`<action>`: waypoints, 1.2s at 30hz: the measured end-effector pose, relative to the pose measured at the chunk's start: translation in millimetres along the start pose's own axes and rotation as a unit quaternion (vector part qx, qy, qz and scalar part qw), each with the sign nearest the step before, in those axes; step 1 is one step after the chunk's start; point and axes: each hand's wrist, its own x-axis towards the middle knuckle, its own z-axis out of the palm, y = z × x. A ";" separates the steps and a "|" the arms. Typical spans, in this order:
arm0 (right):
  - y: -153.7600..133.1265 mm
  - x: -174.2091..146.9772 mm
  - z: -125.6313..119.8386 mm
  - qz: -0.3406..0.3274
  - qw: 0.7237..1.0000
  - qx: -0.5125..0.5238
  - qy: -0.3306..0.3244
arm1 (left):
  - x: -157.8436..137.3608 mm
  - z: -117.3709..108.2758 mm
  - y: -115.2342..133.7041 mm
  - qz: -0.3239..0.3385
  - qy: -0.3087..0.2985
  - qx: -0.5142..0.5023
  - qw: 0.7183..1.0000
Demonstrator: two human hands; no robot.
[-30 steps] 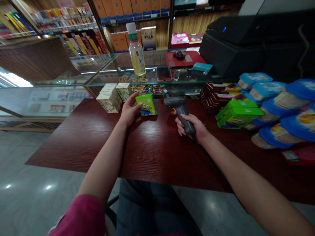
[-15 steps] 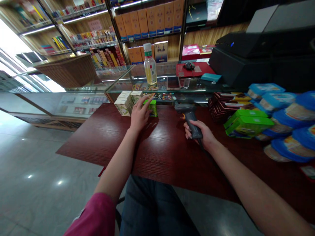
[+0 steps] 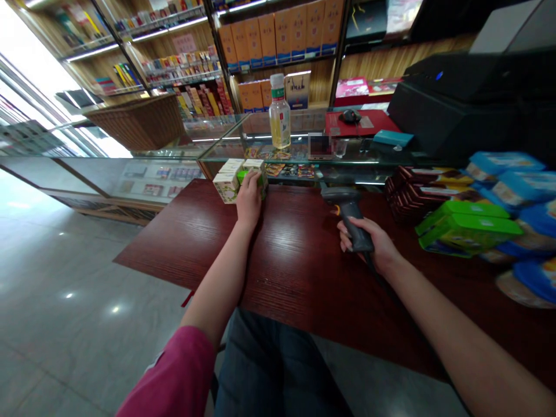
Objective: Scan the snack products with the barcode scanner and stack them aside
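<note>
The left hand [image 3: 249, 200] now rests over the green pack [image 3: 242, 174], which stands upright at the far side of the worktop [image 3: 286, 255], among the white boxes [image 3: 226, 184] to that hand's left and just beyond it. A second ago the hand held this pack tilted, in front of the scanner [image 3: 355, 225]; half a second ago the hand was spread beside it, with the pack standing to the right of the white boxes. Now the fingers are bent down over the pack, but they cover much of it and the thumb is hidden, so I cannot tell whether they pinch it or only press on it. The right hand [image 3: 376, 234] has kept its grasp throughout, fingers wrapped round the scanner's handle, its head facing away from the body and leftward. The pack has thus gone from the scanner's front to the boxes, and I judge its handling at the scanner to be over and its placing to be nearly finished. Two more green packs [image 3: 469, 229] stand together to the right of the right hand, near the blue-lidded tubs [image 3: 515, 179], and neither hand touches them.
</note>
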 end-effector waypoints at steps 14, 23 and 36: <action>-3.7 -4.3 1.6 -0.041 0.999 -0.002 0.025 | 8.1 8.1 -11.9 -0.005 0.039 -0.028 0.999; -20.5 -61.8 -24.1 -0.212 0.964 -0.117 0.107 | -32.6 30.7 97.3 0.122 -0.086 -0.074 0.986; -12.8 -139.2 -73.1 -0.282 0.872 -0.147 0.373 | -79.3 146.3 303.5 0.267 -0.184 -0.174 0.930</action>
